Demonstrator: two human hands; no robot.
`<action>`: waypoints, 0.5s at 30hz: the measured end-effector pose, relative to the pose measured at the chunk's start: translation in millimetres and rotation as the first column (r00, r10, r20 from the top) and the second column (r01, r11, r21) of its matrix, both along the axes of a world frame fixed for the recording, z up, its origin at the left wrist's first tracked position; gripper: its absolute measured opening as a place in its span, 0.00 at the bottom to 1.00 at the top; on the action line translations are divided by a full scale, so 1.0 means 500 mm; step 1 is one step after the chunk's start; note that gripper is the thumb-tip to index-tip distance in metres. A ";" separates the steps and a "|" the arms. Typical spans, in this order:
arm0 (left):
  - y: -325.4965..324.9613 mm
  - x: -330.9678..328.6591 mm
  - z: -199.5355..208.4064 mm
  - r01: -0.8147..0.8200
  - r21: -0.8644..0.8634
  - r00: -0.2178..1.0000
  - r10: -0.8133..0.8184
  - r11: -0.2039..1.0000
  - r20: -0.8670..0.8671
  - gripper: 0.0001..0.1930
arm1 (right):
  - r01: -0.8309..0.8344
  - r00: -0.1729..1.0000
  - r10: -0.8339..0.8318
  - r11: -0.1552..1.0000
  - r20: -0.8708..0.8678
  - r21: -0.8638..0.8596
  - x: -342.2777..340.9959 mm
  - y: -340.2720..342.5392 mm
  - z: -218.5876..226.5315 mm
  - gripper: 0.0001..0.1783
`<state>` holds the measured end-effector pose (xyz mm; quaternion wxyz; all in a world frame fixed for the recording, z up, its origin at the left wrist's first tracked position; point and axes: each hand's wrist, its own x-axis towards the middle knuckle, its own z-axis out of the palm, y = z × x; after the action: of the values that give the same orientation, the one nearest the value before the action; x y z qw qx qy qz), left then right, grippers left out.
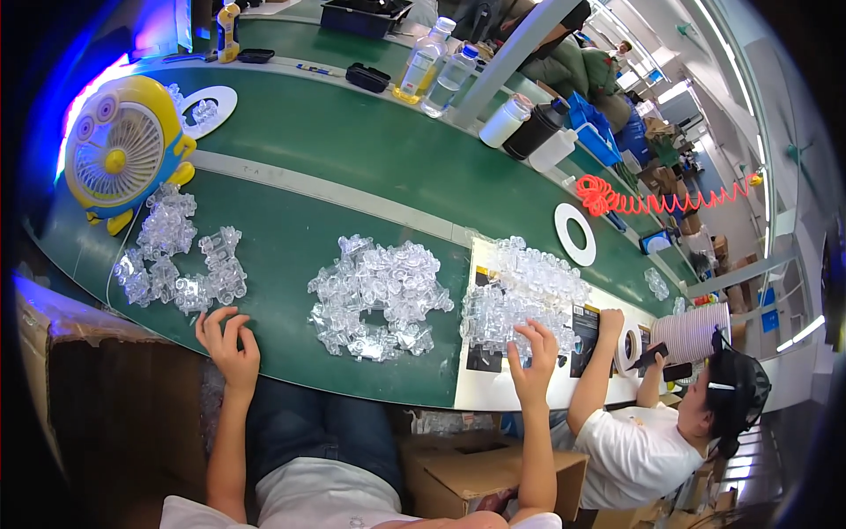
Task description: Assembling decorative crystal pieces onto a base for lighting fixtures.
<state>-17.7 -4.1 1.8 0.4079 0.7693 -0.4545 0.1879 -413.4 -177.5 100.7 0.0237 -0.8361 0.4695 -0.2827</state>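
My left hand (231, 344) is at the table's near edge with its fingers apart and nothing visible in it. Just beyond it lies a loose group of small clear plastic parts (181, 251). My right hand (534, 360) is raised at the near side of a white printed board (470, 375), its fingers loosely bent and apart. Rows of clear plastic parts (520, 300) cover much of that board, right by the fingertips. Between my two hands sits a larger heap of clear plastic parts (379, 291) on the green table (282, 344).
A yellow and blue fan (119, 154) stands at the far left. Bottles (425, 62) line the back, with a red coiled hose (608, 198) to their right. A co-worker (652, 441) sits at my right, holding a dark object. Cardboard boxes (476, 472) stand below the edge.
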 end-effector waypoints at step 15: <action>0.001 0.003 -0.002 -0.006 -0.006 1.000 0.006 1.000 0.030 0.07 | -0.004 1.000 0.004 1.000 0.004 -0.002 0.002 0.000 -0.001 0.14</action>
<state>-16.3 -3.8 1.0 0.4027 0.7665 -0.4578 0.2018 -412.2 -177.6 100.1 0.0243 -0.8364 0.4676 -0.2850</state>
